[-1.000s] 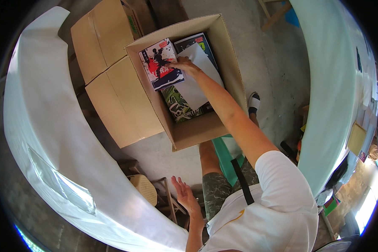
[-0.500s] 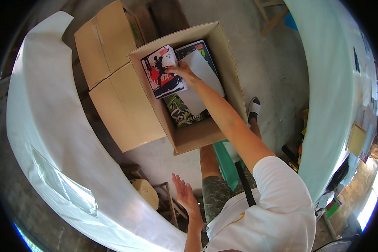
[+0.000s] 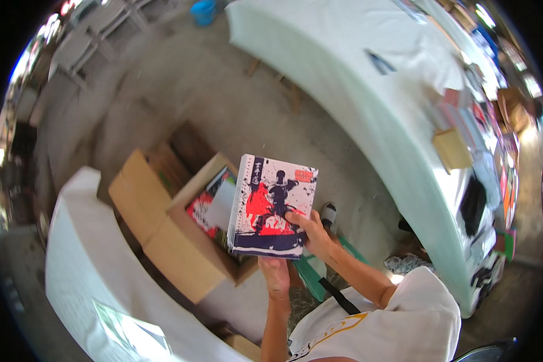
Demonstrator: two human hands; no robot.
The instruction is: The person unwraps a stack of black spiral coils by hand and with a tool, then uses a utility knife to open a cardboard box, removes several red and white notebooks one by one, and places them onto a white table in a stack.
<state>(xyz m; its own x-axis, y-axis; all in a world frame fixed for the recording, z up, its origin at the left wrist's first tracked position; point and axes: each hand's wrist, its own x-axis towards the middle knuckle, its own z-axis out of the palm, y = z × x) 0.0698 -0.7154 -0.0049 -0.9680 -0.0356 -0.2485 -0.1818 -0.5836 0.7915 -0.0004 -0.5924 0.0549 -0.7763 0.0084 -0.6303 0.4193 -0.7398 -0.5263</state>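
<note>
A thick stack of notebooks (image 3: 274, 199) is held up in front of me. Its top cover is white with red splashes and a dark figure, and its left edge looks spiral-bound. My right hand (image 3: 315, 234) grips the right edge, thumb on the cover. From below, my left hand (image 3: 274, 275) supports the lower edge; most of its fingers are hidden under the stack. Behind and to the left, an open cardboard box (image 3: 184, 208) holds more printed covers and a pale sheet (image 3: 223, 205).
Closed cardboard boxes (image 3: 181, 265) stand left of the open one. A white-covered table (image 3: 84, 253) curves along the left; another covered table (image 3: 344, 78) fills the right, with papers and a tan block (image 3: 452, 149) on it. A blue bucket (image 3: 203, 12) stands far off.
The notebook stack has been lifted out of the box by my right hand, and my left hand has come under it. My view has swung right, toward the other table.
</note>
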